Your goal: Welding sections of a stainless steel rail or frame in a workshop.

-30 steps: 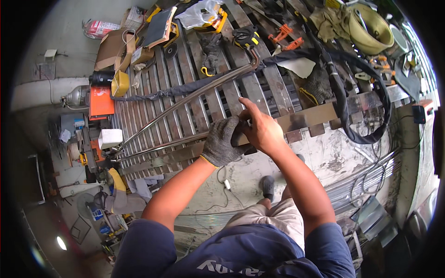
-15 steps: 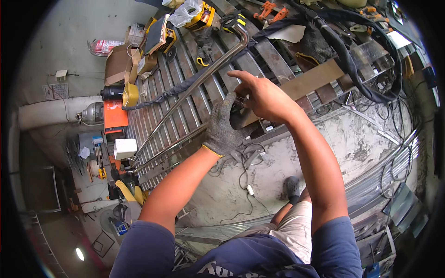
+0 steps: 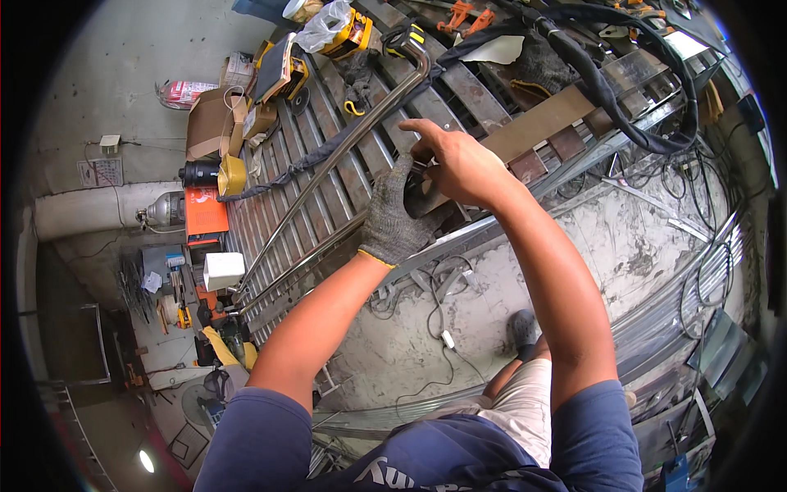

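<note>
Across the slatted bench (image 3: 475, 97), a dark sleeved hose (image 3: 566, 47) crosses under one polished tube (image 3: 393, 97); open floor (image 3: 631, 262) borders the near edge. Another tube (image 3: 311, 257) meets the curved, gloved left hand (image 3: 392, 215). Beside it, the bare right hand (image 3: 469, 168) extends its index finger. I can't tell what either grips.

Long bent tube (image 3: 334, 168) slants across the desk (image 3: 471, 94) just beyond the left hand (image 3: 397, 217), so that side's kinda blocked. Thick black hose loop (image 3: 586, 70) clogs the right end. There's open room over the floor (image 3: 484, 271) between the forearms (image 3: 566, 287).
</note>
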A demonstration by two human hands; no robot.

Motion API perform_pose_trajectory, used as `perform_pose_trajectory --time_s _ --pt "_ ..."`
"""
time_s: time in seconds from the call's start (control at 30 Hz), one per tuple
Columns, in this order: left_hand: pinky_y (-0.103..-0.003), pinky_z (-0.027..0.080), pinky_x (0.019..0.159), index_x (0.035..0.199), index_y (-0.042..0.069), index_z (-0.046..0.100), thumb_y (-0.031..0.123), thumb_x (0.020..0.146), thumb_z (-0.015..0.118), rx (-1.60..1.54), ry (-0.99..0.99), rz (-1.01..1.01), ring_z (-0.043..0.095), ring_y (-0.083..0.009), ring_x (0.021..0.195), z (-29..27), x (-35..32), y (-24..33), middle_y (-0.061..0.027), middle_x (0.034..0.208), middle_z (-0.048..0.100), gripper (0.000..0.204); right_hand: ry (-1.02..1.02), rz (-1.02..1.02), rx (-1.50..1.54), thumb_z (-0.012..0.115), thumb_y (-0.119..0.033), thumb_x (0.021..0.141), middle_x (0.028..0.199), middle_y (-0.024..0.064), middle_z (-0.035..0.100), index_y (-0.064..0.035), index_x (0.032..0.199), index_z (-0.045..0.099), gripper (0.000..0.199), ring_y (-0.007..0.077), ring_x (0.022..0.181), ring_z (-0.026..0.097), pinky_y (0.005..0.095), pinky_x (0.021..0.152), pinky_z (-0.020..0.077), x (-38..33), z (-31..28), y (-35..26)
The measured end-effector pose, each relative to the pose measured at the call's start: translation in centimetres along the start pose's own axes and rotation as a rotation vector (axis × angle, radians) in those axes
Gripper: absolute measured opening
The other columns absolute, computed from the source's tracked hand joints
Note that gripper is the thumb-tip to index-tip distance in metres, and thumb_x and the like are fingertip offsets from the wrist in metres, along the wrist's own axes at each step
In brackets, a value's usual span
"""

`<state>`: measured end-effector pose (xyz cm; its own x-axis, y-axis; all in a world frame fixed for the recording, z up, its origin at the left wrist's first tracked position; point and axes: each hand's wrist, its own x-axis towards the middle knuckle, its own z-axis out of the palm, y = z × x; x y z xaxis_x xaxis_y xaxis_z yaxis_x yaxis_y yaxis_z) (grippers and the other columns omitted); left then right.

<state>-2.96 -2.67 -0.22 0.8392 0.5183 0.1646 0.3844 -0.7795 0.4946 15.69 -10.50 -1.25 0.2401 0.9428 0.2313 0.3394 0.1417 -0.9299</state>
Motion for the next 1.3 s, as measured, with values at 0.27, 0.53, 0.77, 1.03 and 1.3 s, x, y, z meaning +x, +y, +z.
perform_pose_trajectory --time_s 0.27,0.53,0.77,1.03,1.3 --pt "-0.048 0.051 0.104 0.147 0.001 0.052 0.025 0.074 0.095 -0.046 0.011 0.041 0.065 -0.0356 0.115 1.1 -1.1 -4.9 -0.0157 0.124 0.069 0.088 0.711 0.048 -0.322 0.087 -0.014 0.077 0.131 0.0164 0.061 -0.005 0.13 0.064 0.058 0.0413 0.143 0.048 0.0585 0.124 0.0324 -4.3 6.3 -1.2" --pt "-0.04 0.045 0.117 0.141 0.002 0.055 0.018 0.096 0.076 0.178 -0.072 0.086 0.063 -0.0272 0.126 0.6 -0.1 -2.1 -0.0142 0.129 0.067 0.052 0.944 0.185 -0.369 0.086 -0.022 0.074 0.128 0.0136 0.06 -0.0073 0.106 0.07 0.039 0.038 0.142 0.048 0.0554 0.124 0.0248 -2.4 10.2 -1.4" --pt "-0.041 0.044 0.114 0.129 0.004 0.059 0.025 0.091 0.077 0.271 -0.111 0.082 0.062 -0.0294 0.121 0.1 0.4 -0.7 -0.0136 0.121 0.066 0.047 0.986 0.148 -0.316 0.082 -0.02 0.072 0.116 0.01 0.064 -0.0088 0.094 0.072 0.026 0.034 0.134 0.055 0.0531 0.119 0.0287 -1.6 10.5 -0.9" --pt "-0.042 0.046 0.109 0.121 0.005 0.061 0.024 0.092 0.073 0.275 -0.174 0.112 0.062 -0.0303 0.116 0.3 1.2 0.2 -0.0142 0.118 0.066 0.037 1.009 0.085 -0.285 0.087 -0.015 0.07 0.11 0.0068 0.068 -0.0122 0.094 0.075 0.027 0.0308 0.125 0.061 0.0497 0.12 0.0274 -1.9 10.5 0.0" --pt "-0.039 0.05 0.108 0.135 0.004 0.056 0.017 0.09 0.08 -0.158 -0.043 -0.03 0.066 -0.0263 0.116 1.3 -0.1 -1.3 -0.0107 0.123 0.068 0.052 0.792 0.091 -0.342 0.085 -0.008 0.072 0.108 0.0058 0.071 -0.011 0.111 0.073 0.041 0.0269 0.118 0.064 0.0485 0.117 0.0324 -3.0 7.6 -0.8"
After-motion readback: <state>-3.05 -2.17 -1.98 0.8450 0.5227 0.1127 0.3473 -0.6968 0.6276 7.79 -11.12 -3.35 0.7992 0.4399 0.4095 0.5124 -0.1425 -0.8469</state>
